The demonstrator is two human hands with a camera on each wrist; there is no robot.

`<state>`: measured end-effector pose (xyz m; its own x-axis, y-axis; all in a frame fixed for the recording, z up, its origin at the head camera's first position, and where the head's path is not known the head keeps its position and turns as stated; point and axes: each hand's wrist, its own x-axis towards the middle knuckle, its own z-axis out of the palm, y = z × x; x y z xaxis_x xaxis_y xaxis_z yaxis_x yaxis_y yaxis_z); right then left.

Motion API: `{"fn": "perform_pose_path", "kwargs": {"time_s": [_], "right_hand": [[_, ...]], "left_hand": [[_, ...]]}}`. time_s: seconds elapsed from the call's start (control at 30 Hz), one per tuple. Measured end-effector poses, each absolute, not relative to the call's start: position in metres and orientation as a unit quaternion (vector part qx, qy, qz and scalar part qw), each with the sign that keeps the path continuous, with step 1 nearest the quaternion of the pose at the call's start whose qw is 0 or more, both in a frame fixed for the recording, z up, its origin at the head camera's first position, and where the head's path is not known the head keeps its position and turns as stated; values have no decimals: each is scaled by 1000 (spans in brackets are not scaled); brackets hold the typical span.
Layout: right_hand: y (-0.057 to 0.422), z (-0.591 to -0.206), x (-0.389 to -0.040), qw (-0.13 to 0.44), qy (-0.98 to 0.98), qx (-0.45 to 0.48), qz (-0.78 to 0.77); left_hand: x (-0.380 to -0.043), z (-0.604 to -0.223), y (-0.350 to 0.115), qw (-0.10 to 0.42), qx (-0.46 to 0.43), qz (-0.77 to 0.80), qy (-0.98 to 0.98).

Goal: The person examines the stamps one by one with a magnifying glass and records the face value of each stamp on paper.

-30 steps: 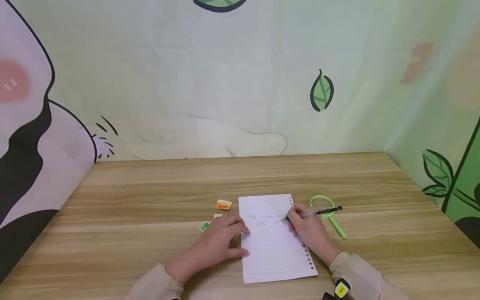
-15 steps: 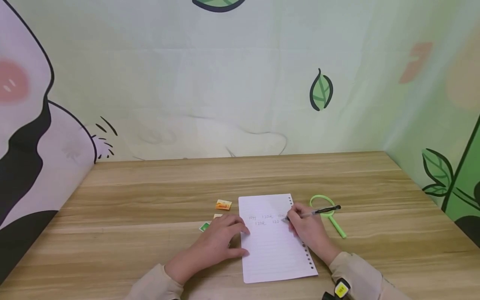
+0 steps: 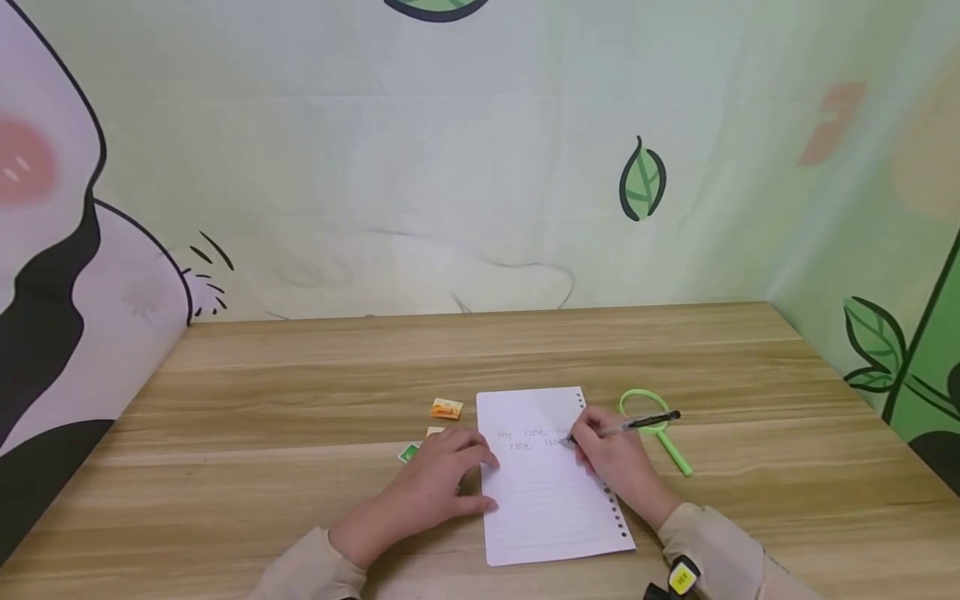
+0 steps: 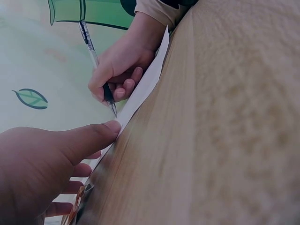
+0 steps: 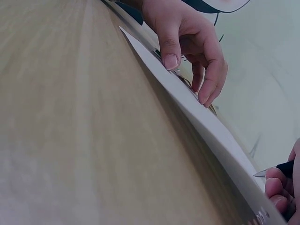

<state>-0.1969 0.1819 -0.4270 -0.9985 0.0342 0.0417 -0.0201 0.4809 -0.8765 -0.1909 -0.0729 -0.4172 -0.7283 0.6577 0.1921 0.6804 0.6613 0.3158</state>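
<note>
A lined sheet of paper (image 3: 551,508) with punched holes down its right side lies on the table, bearing two short rows of handwriting. My right hand (image 3: 621,457) pinches a black-and-clear pen (image 3: 637,423), its tip touching the paper at the end of the second row. The left hand (image 3: 435,479) rests at the sheet's left edge, thumb and fingertips on the paper, fingers spread and slightly bent. In the left wrist view the pen (image 4: 89,43) slants down to the page near the left thumb. Small printed cards lie partly hidden beneath the left hand.
An orange card (image 3: 447,409) sits beyond the left hand, and a green stamp-like card (image 3: 408,452) pokes out beside it. A green magnifying glass (image 3: 677,454) lies right of the paper, partly behind the pen. A printed cloth backdrop (image 3: 480,167) rises behind the wooden table (image 3: 300,367).
The pen tip has shifted very slightly by the second row's last characters, with the right hand almost in place. The left hand and paper stay put.
</note>
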Motion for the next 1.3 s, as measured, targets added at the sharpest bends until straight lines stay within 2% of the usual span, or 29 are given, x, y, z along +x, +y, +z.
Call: {"fn": "perform_pose_path", "kwargs": {"time_s": [0.3,0.87,1.3], "right_hand": [[181,-426,-197,40,-866,-34,497],[182,-425,-195,30,-866,-5,499],[182,-428,-197,44,-863,-27,502]], "left_hand": [[-191,-417,-73,29,-366,-184,-912],[-192,-417,-73,32,-369,-185,-910],[-191,-417,-73,21,-364,-185,-913]]}}
